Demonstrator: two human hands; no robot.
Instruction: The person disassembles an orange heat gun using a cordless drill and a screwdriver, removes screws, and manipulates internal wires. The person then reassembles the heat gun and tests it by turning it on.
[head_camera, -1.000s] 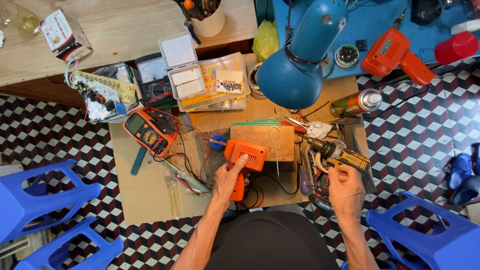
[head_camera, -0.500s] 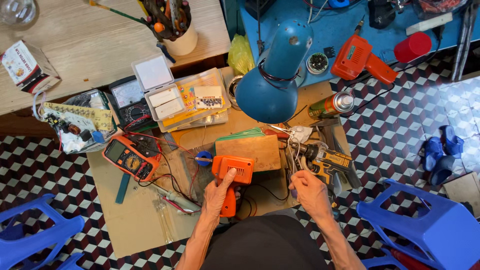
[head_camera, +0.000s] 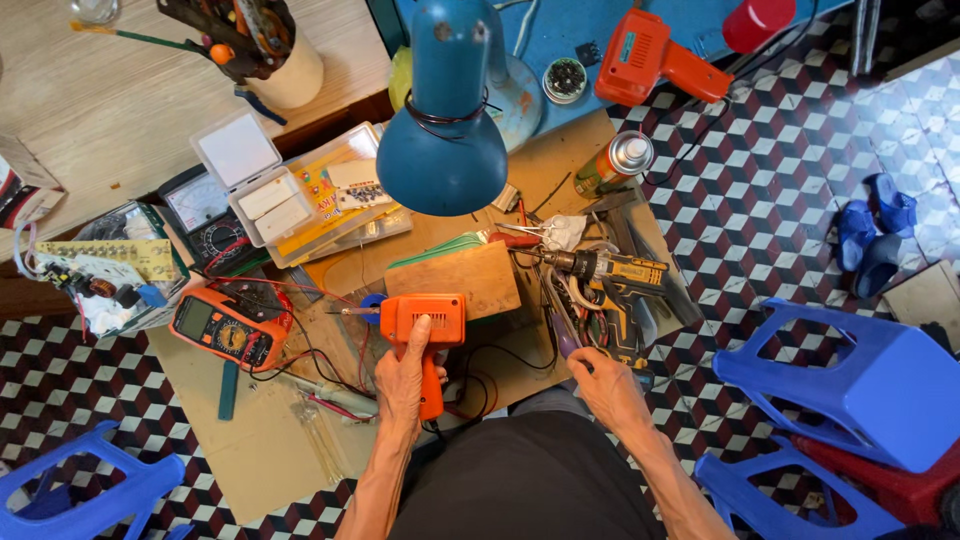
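The left hand (head_camera: 402, 375) has its grip clamped on the orange soldering gun (head_camera: 425, 330), tip toward the solder spool (head_camera: 372, 303) by the wooden block (head_camera: 462, 280). The right hand (head_camera: 605, 385) closes on a purple-handled tool (head_camera: 562, 335) (beside the yellow drill (head_camera: 615, 275)); soldering seems under preparation.

Orange multimeter (head_camera: 231, 328) with small grey rectangular screen at left on the cardboard mat. Behind it, black analogue meter (head_camera: 205, 215) with pale dial face. Beside that, clear plastic compartment box (head_camera: 322, 205) over yellow printed card. Red-and-white carton (head_camera: 22, 190) at far left edge, possibly a package. Labelled spray can (head_camera: 612, 163) lying near the lamp.
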